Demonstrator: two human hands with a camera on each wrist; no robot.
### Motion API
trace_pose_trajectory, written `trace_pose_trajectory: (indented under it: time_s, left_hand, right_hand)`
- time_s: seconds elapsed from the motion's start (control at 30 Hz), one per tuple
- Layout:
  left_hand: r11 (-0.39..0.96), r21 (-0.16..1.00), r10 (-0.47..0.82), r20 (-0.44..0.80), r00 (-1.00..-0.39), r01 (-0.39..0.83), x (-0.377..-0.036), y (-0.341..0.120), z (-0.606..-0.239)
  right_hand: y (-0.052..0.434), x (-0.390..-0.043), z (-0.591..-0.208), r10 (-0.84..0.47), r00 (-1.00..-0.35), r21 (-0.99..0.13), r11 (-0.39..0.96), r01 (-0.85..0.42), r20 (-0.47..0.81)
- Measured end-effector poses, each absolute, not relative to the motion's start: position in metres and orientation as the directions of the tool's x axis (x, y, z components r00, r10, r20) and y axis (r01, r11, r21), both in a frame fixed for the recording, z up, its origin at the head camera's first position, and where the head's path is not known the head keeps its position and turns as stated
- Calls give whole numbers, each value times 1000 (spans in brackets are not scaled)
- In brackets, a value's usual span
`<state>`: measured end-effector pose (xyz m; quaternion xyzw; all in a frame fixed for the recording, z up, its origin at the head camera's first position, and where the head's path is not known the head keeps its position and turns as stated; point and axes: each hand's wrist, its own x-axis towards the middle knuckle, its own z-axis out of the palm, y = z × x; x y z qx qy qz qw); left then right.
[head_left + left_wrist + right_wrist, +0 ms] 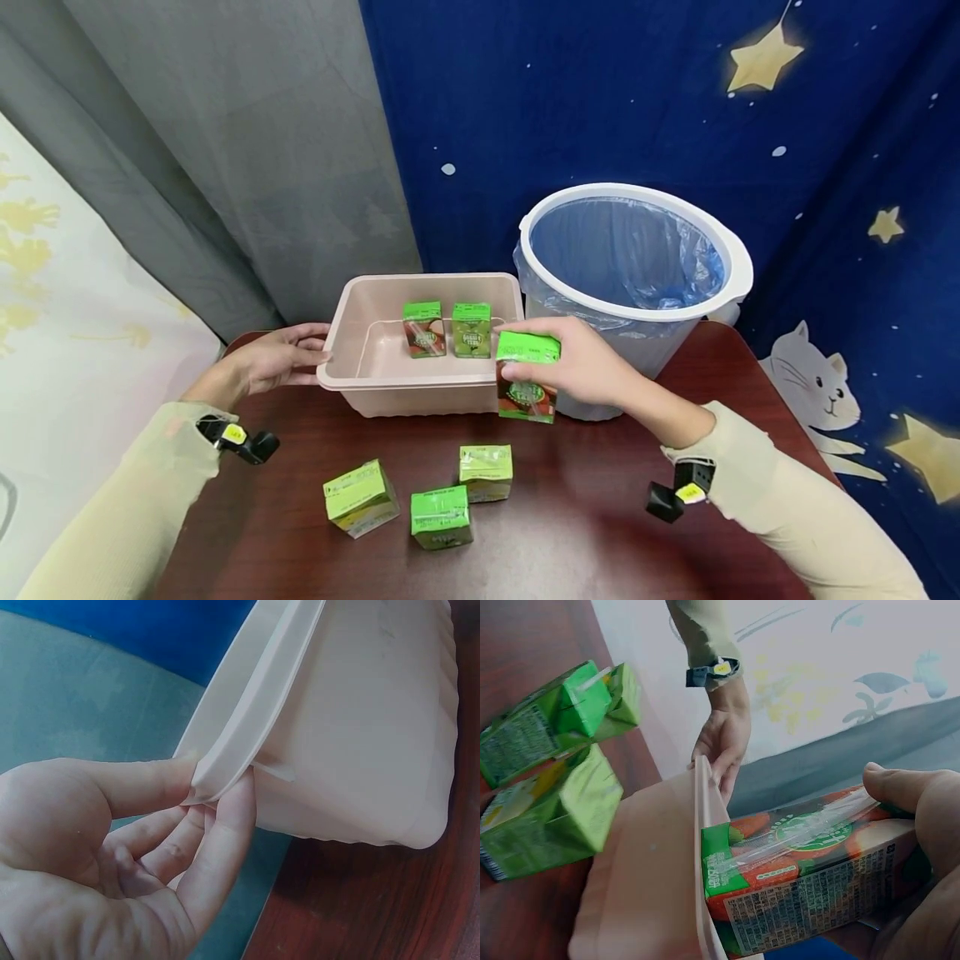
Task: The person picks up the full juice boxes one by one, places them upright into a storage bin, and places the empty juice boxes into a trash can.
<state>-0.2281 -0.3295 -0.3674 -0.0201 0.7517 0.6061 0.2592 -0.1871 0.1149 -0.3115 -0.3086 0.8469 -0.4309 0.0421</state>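
1. Your right hand (581, 362) grips a green and red juice carton (527, 377), fingers over its top and thumb on its side, at the front right corner of the pale pink rectangular plastic tub (390, 392).
2. The held carton is upright, just outside the tub's front wall near its rim; from the right wrist view it sits close against that wall, though I cannot tell whether they touch.
3. Your left hand (277, 358) pinches the tub's left rim, thumb on top and fingers beneath.
4. Two matching green cartons (447, 329) stand upright side by side inside the tub, against its far wall.
5. Three more green cartons (420, 496) lie on the dark red-brown wooden table (600, 542) in front of the tub.
6. A white round bin lined with a blue plastic bag (637, 250) stands just right of the tub.
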Motion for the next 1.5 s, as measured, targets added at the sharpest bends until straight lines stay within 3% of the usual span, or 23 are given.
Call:
trace_pose_trajectory:
  time_s: [0.57, 1.0, 1.27, 1.5]
  left_hand:
    - [253, 903, 287, -413, -864, -347, -228, -330, -368]
    - [269, 900, 288, -415, -863, -343, -229, -330, -368]
    - [280, 899, 285, -414, -865, -338, -230, -330, -366]
    - [264, 900, 291, -418, -861, -347, -229, -329, -367]
  right_hand:
    - [64, -214, -271, -575, -790, -729, 444, -521, 214]
    - [23, -251, -249, -614, -785, -658, 555, -509, 89]
    - [2, -269, -240, -692, -722, -575, 588, -568, 5]
    - [-16, -286, -239, -704, -708, -540, 616, -574, -50]
